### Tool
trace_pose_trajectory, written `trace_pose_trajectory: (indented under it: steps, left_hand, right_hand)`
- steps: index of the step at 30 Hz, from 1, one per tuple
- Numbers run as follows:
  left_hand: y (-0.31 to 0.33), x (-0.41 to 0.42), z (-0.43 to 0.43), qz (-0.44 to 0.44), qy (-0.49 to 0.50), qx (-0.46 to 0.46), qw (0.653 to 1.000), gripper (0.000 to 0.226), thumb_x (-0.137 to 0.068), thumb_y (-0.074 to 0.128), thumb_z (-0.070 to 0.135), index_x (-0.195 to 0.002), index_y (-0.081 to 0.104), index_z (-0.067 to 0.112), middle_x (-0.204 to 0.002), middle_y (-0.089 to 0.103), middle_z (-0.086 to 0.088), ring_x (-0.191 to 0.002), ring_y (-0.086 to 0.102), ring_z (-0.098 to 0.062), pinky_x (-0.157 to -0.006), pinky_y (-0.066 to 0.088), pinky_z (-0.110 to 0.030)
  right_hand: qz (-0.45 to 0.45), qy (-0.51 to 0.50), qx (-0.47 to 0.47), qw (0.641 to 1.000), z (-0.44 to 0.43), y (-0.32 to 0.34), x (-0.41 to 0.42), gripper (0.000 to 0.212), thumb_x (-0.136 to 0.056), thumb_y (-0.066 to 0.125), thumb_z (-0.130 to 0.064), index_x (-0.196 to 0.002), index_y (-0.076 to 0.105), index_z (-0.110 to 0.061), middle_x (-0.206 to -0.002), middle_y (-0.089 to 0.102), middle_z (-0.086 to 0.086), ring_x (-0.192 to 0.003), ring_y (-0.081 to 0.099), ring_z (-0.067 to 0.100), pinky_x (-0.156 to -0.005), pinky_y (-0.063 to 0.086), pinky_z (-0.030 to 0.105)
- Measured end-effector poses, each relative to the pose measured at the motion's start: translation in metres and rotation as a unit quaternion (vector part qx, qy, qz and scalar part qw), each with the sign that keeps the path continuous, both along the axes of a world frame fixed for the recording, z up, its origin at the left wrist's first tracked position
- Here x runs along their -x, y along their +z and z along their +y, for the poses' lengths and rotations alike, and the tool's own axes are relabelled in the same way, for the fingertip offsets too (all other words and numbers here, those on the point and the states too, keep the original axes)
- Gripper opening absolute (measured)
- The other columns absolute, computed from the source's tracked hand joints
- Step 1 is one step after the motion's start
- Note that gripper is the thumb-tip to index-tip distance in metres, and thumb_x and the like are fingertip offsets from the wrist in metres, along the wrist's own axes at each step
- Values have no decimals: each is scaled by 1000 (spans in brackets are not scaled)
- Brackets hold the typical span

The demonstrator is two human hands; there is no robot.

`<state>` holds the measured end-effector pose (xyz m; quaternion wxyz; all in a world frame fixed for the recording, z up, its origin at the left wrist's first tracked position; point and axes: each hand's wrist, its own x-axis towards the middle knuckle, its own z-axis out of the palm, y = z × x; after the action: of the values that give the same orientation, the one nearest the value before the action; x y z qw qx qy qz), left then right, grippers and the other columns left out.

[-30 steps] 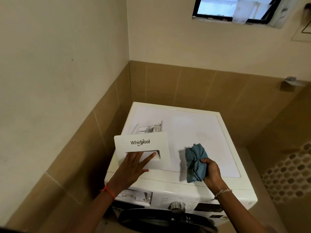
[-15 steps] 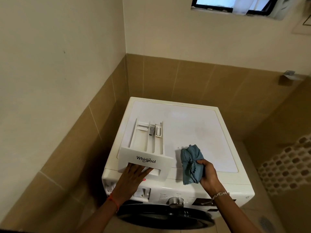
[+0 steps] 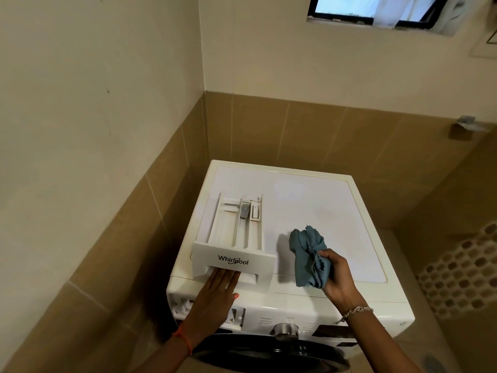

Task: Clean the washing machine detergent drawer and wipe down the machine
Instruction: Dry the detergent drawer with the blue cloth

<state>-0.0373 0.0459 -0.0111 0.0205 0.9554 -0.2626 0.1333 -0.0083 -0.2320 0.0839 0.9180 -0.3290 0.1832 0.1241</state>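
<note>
The white washing machine [image 3: 309, 200] stands in a tiled corner. The removed white detergent drawer [image 3: 228, 232] lies flat on the left of its top, compartments facing up, with the Whirlpool front panel toward me. My left hand [image 3: 215, 294] reaches over the machine's front edge, its fingertips tucked into the drawer's handle recess. My right hand [image 3: 337, 278] is shut on a crumpled blue-grey cloth [image 3: 308, 254], held just above the top to the right of the drawer. Under my left hand is the empty drawer slot [image 3: 183, 305].
The control knob [image 3: 285, 331] and dark round door [image 3: 269, 354] are on the front below my arms. Tiled walls close in on the left and behind. A window [image 3: 363, 9] sits high on the back wall. A floor drain [image 3: 430, 363] lies at the lower right.
The drawer was tilted up on its end in my left hand; it now lies flat on the machine top. My right hand with the cloth has barely moved.
</note>
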Motion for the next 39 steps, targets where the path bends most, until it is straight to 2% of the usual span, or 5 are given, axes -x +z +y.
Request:
trace_pose_trajectory:
  steps: [11,18,23,29,39]
  left_hand:
    - [171,-19,-39,326,101,539,771,38,-84,54,47,-107,65,20,-104,69,-3,-99,64,-17,-91,49,-31]
    - [210,-75,-22,542,-136,518,648,85,-55,87,31,-129,45,20,-125,58,-2,-120,54,-19,-95,48,-29]
    - [219,-73,-21,558,-124,515,639,58,-60,78,1,-114,58,8,-102,70,-8,-99,66,-21,-78,55,-29]
    - [219,-77,-32,616,107,680,383,18,-94,38,-5,-87,54,-9,-46,56,-9,-28,47,-5,-37,49,-18]
    - [192,-69,-23,600,160,670,406,6,-85,59,4,-89,58,-1,-75,59,-12,-39,55,-9,-48,57,-27]
  right_hand:
    - [-143,172,91,970,34,75,-14,56,-61,75,3,-115,60,-2,-108,68,16,-95,67,27,-77,57,34]
    - [-335,330,522,712,55,141,-23,56,-76,69,1,-127,53,-18,-125,59,-2,-113,57,13,-96,47,25]
    - [-206,363,389,821,50,163,-26,31,-85,58,4,-116,55,6,-94,68,13,-82,67,19,-72,55,25]
    - [19,174,231,957,36,138,-42,27,-93,52,-32,-86,64,-9,-58,68,8,-51,68,17,-50,56,24]
    - [117,150,152,970,30,122,-29,38,-88,60,-30,-91,59,7,-87,69,23,-64,70,31,-58,57,39]
